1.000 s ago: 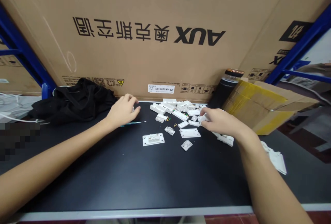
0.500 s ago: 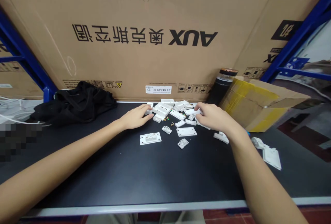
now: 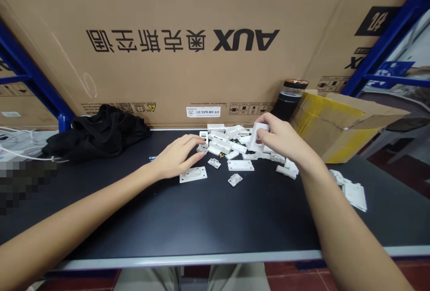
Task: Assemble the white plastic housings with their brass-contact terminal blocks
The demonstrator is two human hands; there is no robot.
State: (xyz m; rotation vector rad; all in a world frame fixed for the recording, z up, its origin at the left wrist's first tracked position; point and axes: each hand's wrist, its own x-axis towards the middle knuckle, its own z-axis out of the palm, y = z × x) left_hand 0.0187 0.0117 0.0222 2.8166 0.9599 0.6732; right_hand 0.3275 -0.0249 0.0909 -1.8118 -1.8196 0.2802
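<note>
Above a red tiled floor (image 3: 295, 278), past the pale metal edge (image 3: 188, 260) of a long black worktop (image 3: 201, 224), two bare forearms (image 3: 83, 219) reach inward. Nearest on the surface lies a small white plastic part (image 3: 235, 180) with a rough moulded face; just farther off are a flat white rectangular plate (image 3: 200, 176) on the left, partly behind the left thumb, and a second white plate (image 3: 241, 165) on the right. The left hand (image 3: 178, 156) is loosely spread at the left side of a heap of white plastic casing pieces (image 3: 220, 145); whether its fingertips touch any cannot be told. At the heap's right side, the right hand (image 3: 280, 136) pinches a white plastic frame (image 3: 255, 146) with an opening in it, tilted up. The step in hand looks like lifting one piece; moving it would call for a steady pinch that avoids its neighbours. Farther left sits crumpled black cloth (image 3: 101, 130); farther right, a dark flask (image 3: 289, 98) beside a yellow-taped cardboard box (image 3: 325, 130). Behind everything stands a huge brown carton (image 3: 181, 71) with upside-down black lettering, between blue metal posts (image 3: 36, 80).
</note>
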